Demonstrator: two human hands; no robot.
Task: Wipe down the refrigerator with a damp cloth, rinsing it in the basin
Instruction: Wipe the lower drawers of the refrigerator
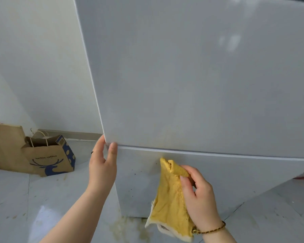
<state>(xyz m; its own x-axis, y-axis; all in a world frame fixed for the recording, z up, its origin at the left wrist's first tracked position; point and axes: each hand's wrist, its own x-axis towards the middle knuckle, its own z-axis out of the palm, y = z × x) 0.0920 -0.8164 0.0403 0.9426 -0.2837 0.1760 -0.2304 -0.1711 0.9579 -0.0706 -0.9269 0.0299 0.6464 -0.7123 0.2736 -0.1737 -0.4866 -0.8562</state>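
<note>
A tall pale grey metal refrigerator point(182, 76) is seen from close up, standing on a pale tiled floor point(25, 199). The left hand point(102, 165) is stretched forward, with the arm nearly straight. The bottom left corner of the flat grey upper door point(200, 102) is pinched between its thumb on the front and its fingers round the edge. The right hand point(198, 195) is held lower, with its fingers curled. A soft yellow cloth with a white edge point(168, 199) is gripped in it. The top of the cloth is held up in front of the grey lower door point(244, 178), just under the gap between the doors, and the rest hangs down. Whether it touches the door cannot be told. A thin beaded bracelet point(211, 229) is worn on the right wrist. A brown paper bag with a blue deer point(49, 160) is set on the floor.
</note>
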